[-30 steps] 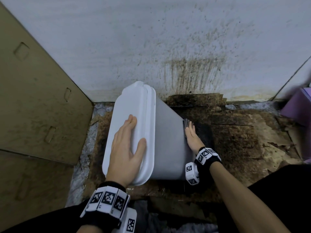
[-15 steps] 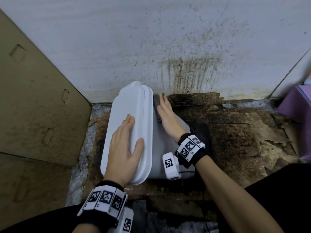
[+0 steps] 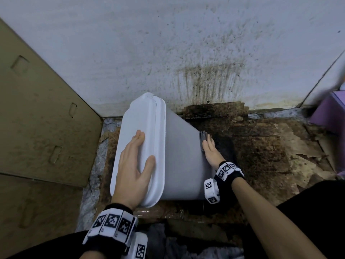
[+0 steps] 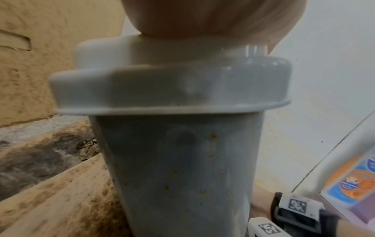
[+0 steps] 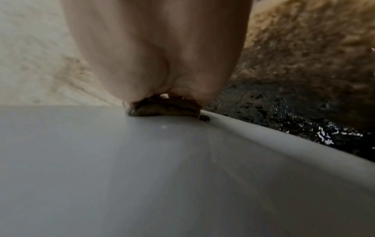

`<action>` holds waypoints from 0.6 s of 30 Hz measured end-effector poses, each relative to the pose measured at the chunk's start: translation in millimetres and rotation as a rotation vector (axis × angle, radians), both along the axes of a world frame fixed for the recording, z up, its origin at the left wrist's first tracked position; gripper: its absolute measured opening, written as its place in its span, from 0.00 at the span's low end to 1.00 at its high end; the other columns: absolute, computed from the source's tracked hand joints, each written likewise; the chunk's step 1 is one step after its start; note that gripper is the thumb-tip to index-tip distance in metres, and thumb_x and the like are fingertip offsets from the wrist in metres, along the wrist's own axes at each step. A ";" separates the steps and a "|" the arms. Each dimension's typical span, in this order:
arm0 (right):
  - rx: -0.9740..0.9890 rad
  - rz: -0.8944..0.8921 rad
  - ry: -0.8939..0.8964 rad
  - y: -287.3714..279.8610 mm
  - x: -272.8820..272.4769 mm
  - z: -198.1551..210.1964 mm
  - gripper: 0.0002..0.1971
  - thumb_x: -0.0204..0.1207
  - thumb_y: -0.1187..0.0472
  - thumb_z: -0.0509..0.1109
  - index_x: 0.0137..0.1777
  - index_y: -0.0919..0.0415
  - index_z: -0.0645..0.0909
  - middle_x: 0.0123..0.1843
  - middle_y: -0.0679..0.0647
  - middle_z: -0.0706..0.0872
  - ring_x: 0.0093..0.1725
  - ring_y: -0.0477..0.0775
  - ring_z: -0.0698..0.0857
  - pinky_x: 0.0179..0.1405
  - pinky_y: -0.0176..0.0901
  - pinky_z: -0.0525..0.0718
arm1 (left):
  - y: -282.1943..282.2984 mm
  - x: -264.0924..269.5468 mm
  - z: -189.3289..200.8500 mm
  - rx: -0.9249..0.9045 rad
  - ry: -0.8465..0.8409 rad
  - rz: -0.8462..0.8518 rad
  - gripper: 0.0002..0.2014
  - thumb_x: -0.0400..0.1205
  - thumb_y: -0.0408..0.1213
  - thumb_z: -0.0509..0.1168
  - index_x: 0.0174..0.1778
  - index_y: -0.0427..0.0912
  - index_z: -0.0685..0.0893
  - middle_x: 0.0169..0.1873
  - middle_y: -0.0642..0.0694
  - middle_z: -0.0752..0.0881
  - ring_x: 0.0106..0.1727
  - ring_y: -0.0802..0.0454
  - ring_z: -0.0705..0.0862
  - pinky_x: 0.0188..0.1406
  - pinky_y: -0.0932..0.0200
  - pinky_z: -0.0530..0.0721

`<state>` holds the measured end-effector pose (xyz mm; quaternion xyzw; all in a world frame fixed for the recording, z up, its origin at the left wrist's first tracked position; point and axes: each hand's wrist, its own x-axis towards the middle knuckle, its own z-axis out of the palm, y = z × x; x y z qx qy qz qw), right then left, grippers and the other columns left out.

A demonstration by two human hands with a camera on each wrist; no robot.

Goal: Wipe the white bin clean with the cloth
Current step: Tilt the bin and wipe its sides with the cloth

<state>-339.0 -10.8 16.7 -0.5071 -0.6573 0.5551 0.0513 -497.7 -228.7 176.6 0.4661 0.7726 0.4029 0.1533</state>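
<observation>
A tall white bin [image 3: 181,157] with its lid [image 3: 141,131] on stands in front of a stained wall. My left hand [image 3: 134,161] lies flat on the lid with straight fingers. My right hand [image 3: 211,148] presses a small folded grey cloth [image 3: 203,138] flat against the lower right side of the bin. In the right wrist view the cloth [image 5: 164,110] shows under my palm on the bin wall [image 5: 142,168]. The left wrist view shows the bin's front [image 4: 178,168] with orange-brown specks.
Stained brown cardboard [image 3: 270,150] covers the floor right of the bin, with a dark wet patch [image 3: 224,143] beside my right hand. A cardboard panel [image 3: 41,116] stands at the left. A purple box [image 3: 330,113] sits at the far right.
My right hand has slid the cloth from the top of the bin's side, next to the lid, down to its lower right part. The left hand stays on the lid.
</observation>
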 end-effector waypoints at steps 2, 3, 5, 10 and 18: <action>-0.012 -0.016 -0.009 -1.1 -2.8 4.8 0.30 0.91 0.45 0.43 0.89 0.51 0.42 0.90 0.52 0.41 0.89 0.56 0.48 0.84 0.54 0.46 | -1.1 -0.7 -0.6 -0.005 0.004 0.001 0.32 0.84 0.56 0.56 0.86 0.55 0.64 0.85 0.64 0.62 0.85 0.67 0.59 0.84 0.56 0.59; -0.013 -0.026 -0.008 -2.1 -4.7 7.9 0.29 0.91 0.46 0.43 0.89 0.52 0.42 0.90 0.52 0.42 0.89 0.56 0.49 0.85 0.53 0.46 | -1.1 -0.9 -0.7 -0.008 0.006 0.001 0.32 0.84 0.56 0.56 0.86 0.55 0.64 0.85 0.65 0.62 0.85 0.67 0.59 0.85 0.56 0.59; 0.002 -0.042 0.005 -6.4 -10.2 16.5 0.30 0.90 0.47 0.43 0.89 0.55 0.44 0.90 0.55 0.42 0.89 0.58 0.49 0.85 0.52 0.46 | -0.6 -0.2 0.1 -0.009 0.016 -0.003 0.31 0.84 0.56 0.56 0.85 0.57 0.63 0.84 0.67 0.62 0.85 0.67 0.59 0.85 0.56 0.59; 0.201 0.044 0.080 -42.0 -28.7 51.6 0.27 0.92 0.57 0.45 0.88 0.64 0.47 0.90 0.62 0.47 0.89 0.59 0.46 0.87 0.51 0.44 | 0.2 -0.6 -0.3 -0.008 0.029 0.009 0.31 0.83 0.56 0.55 0.85 0.55 0.64 0.84 0.63 0.63 0.86 0.64 0.60 0.85 0.55 0.59; 0.552 0.183 0.271 -126.5 -36.8 97.5 0.29 0.88 0.47 0.37 0.89 0.49 0.41 0.90 0.47 0.38 0.88 0.43 0.37 0.87 0.47 0.45 | -2.5 -4.7 -2.4 -0.007 0.024 0.012 0.31 0.83 0.57 0.54 0.84 0.57 0.62 0.81 0.69 0.61 0.83 0.71 0.58 0.83 0.58 0.58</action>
